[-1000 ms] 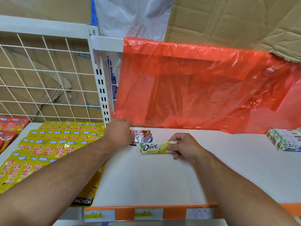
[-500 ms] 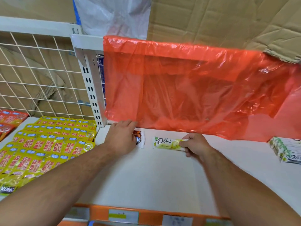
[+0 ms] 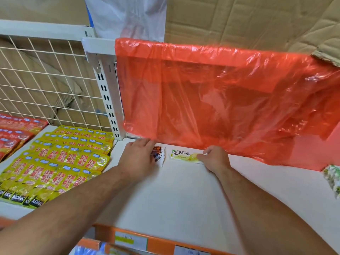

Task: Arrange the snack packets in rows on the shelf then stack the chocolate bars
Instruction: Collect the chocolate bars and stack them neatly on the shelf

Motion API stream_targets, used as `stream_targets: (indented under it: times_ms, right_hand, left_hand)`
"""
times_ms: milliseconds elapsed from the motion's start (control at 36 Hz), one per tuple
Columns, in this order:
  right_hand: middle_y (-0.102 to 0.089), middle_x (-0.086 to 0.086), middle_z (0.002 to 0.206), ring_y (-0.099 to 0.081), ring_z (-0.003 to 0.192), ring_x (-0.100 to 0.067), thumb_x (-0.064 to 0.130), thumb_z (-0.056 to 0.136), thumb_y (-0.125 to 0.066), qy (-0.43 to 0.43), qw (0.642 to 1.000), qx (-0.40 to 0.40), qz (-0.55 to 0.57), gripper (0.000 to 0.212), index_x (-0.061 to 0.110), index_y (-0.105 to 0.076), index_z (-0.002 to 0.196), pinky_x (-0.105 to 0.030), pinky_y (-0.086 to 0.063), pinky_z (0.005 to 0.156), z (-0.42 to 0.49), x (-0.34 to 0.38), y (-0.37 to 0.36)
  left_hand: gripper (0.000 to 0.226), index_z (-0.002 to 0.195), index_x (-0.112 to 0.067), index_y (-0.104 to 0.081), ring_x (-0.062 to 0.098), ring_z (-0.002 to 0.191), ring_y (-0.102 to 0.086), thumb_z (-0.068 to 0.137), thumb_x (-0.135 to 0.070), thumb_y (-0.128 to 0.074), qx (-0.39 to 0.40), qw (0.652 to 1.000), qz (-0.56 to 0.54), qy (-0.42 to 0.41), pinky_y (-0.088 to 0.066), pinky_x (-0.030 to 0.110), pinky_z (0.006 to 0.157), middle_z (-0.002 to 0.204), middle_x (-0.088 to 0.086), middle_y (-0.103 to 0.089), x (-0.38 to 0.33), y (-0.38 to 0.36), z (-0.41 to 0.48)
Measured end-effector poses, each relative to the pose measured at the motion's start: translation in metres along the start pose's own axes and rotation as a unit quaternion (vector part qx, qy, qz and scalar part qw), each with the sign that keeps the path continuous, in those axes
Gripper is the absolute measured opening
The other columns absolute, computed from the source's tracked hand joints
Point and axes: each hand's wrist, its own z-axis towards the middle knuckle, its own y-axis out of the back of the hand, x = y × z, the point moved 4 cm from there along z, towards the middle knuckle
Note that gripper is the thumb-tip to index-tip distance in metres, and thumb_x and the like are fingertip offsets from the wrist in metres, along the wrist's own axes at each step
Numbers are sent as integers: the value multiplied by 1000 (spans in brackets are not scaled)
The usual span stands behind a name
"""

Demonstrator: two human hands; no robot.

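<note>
A pale yellow Dove chocolate bar (image 3: 181, 155) lies flat near the back of the white shelf (image 3: 184, 196). My right hand (image 3: 214, 159) pinches its right end with curled fingers. To the left, a small pile of white and orange chocolate bars (image 3: 159, 155) sits on the shelf, mostly hidden under my left hand (image 3: 138, 159), which rests on it with fingers stretched out. Yellow snack packets (image 3: 62, 159) lie in overlapping rows on the neighbouring shelf at left.
An orange plastic sheet (image 3: 220, 100) hangs over the shelf's back. Red snack packets (image 3: 12, 133) lie at far left. Green and white packs (image 3: 333, 178) sit at the right edge. A slotted white upright (image 3: 108, 100) and a wire grid (image 3: 46, 83) stand behind. Price labels (image 3: 130, 240) line the orange front strip.
My right hand has carried the Dove bar back toward the orange sheet and set it beside the pile. My left hand stays on the pile. The camera has shifted right and closer.
</note>
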Motion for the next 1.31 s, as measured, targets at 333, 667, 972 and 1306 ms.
stream_targets:
  times_ms: [333, 667, 972, 1306]
  right_hand:
    - [-70, -3, 102, -63, 93, -24, 33, 78, -78, 9, 1000, -19, -14, 24, 17, -66, 92, -29, -48, 74, 0, -3, -1]
    - [-69, -1, 100, -59, 87, -22, 29, 81, -75, 9, 1000, -21, -8, 17, 20, -61, 84, -26, -40, 71, -1, -5, 0]
    - [-58, -6, 126, -54, 118, -27, 42, 90, -63, 50, 991, -83, -96, 42, 22, -62, 126, -35, -45, 93, -51, -7, 32]
    - [-30, 1, 161, -22, 147, -23, 57, 93, -48, 76, 959, -55, -268, 65, 32, -36, 152, -36, -22, 120, -164, -40, 55]
  left_hand:
    - [57, 128, -21, -57, 28, 108, -60, 73, -28, -50, 20, 1000, -3, 20, -45, 38, 86, 117, 0, -64, 4, 4, -6]
    - [52, 127, -17, -61, 28, 109, -62, 78, -33, -55, 16, 999, 3, 28, -44, 40, 92, 122, 2, -66, 0, 13, -18]
    - [53, 123, -18, -63, 26, 104, -64, 83, -44, -40, -3, 999, -10, -39, -46, 41, 94, 114, -1, -68, -32, 16, -32]
    - [72, 151, -22, -35, 23, 144, -32, 87, -53, -23, 98, 985, -12, -140, -19, 46, 119, 157, 4, -34, -96, 6, -59]
